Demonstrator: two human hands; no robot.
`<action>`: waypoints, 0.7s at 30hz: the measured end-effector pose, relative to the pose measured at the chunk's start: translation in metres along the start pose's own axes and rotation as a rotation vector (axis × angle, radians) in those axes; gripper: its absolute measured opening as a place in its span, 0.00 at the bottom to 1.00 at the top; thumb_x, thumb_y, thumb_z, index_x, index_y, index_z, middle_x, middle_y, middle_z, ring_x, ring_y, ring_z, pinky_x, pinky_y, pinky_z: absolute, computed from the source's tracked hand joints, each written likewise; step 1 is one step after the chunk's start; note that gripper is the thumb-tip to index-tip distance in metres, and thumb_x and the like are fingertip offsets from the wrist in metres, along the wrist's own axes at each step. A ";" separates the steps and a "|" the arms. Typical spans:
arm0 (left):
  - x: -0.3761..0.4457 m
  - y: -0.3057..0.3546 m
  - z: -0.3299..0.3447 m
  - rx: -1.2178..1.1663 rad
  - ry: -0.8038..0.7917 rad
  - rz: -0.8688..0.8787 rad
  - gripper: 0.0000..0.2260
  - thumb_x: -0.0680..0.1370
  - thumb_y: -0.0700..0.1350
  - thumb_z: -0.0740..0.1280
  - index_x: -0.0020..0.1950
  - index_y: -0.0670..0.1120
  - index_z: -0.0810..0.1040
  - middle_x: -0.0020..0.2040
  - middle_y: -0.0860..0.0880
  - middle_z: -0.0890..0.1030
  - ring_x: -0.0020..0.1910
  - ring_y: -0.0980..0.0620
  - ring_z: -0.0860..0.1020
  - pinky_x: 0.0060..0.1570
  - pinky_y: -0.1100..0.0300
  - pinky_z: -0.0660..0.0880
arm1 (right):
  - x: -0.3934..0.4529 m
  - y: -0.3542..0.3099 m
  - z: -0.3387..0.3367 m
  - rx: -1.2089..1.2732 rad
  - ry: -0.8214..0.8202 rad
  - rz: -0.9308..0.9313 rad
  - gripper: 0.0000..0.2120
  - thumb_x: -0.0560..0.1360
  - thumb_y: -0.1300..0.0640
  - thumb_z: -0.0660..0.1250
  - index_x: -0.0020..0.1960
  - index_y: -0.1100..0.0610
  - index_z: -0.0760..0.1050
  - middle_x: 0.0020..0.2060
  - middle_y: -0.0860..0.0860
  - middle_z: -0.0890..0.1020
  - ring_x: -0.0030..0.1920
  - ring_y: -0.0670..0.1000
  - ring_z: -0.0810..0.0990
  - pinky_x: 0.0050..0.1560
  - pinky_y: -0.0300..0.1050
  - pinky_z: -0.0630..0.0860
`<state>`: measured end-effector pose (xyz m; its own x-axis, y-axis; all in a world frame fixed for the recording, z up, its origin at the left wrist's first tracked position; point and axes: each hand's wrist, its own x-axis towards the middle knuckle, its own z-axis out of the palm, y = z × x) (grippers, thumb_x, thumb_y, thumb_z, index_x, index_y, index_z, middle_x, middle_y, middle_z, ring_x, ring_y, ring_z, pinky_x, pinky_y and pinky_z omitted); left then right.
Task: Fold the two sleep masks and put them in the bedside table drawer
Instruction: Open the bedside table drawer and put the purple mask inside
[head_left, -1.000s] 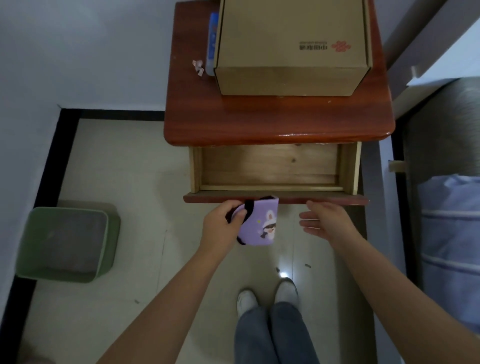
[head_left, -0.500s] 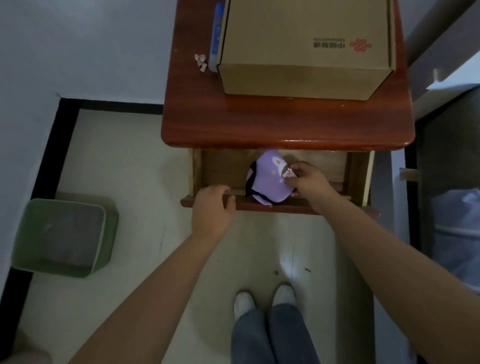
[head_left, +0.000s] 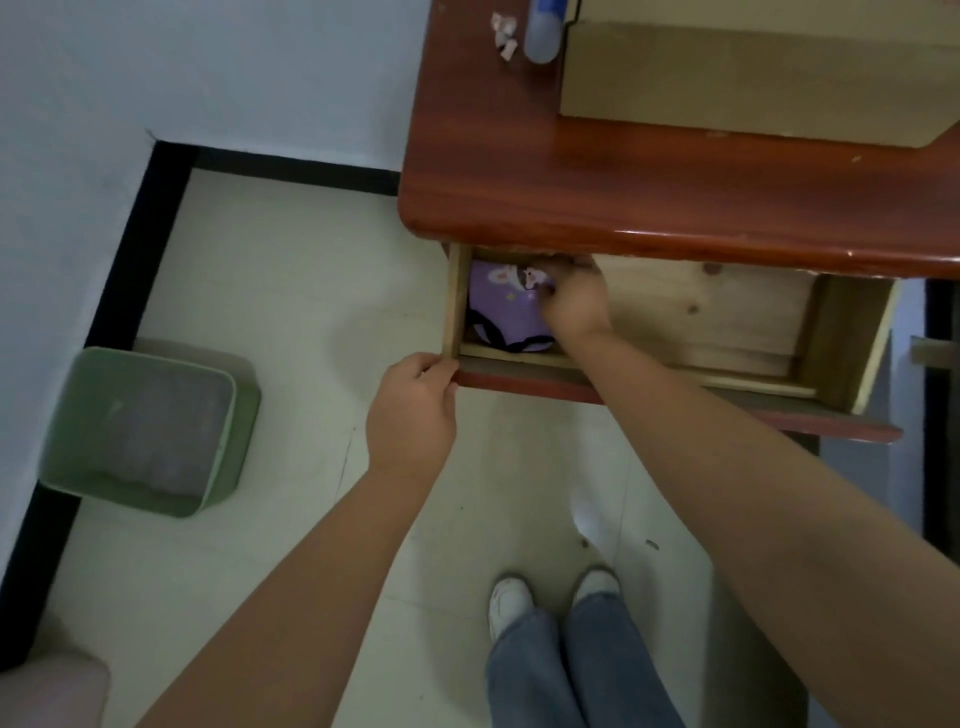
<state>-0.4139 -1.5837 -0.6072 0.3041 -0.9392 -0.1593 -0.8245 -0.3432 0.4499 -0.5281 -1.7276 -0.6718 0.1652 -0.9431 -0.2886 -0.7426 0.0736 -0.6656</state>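
Note:
A folded purple sleep mask with a cartoon print and black strap lies in the left end of the open wooden drawer of the red-brown bedside table. My right hand reaches into the drawer with its fingers closed on the mask's right edge. My left hand grips the left corner of the drawer front. Only one mask shows; no second one is in view.
A cardboard box, a blue tube and small white bits sit on the table top. A green bin stands on the tiled floor to the left, near the wall. My feet are below the drawer.
The mask passed from my left hand to my right, which carried it into the drawer and to its left end. My left hand moved onto the drawer front. The view shifted left.

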 end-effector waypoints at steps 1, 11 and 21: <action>0.000 -0.001 0.000 -0.002 0.004 -0.007 0.12 0.74 0.36 0.62 0.57 0.38 0.76 0.56 0.37 0.78 0.56 0.38 0.74 0.53 0.50 0.72 | -0.001 -0.001 0.002 -0.003 0.017 0.003 0.16 0.75 0.66 0.55 0.60 0.62 0.71 0.63 0.61 0.73 0.63 0.58 0.68 0.57 0.36 0.60; -0.016 0.038 -0.018 0.102 -0.128 0.205 0.15 0.71 0.34 0.63 0.57 0.33 0.73 0.57 0.31 0.76 0.59 0.34 0.73 0.59 0.47 0.71 | -0.079 -0.009 -0.054 -0.088 -0.012 -0.099 0.19 0.72 0.68 0.58 0.63 0.65 0.68 0.63 0.66 0.71 0.63 0.62 0.69 0.62 0.45 0.62; -0.071 0.237 -0.064 0.408 -0.299 0.849 0.23 0.77 0.46 0.57 0.70 0.41 0.57 0.75 0.40 0.56 0.74 0.43 0.49 0.73 0.49 0.49 | -0.278 0.018 -0.243 -0.407 0.406 0.117 0.23 0.74 0.57 0.60 0.67 0.62 0.62 0.69 0.64 0.64 0.71 0.63 0.58 0.71 0.58 0.55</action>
<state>-0.6003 -1.5974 -0.4333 -0.5513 -0.8180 -0.1644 -0.8315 0.5224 0.1889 -0.7448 -1.5425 -0.4360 -0.1356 -0.9908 -0.0041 -0.9437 0.1304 -0.3042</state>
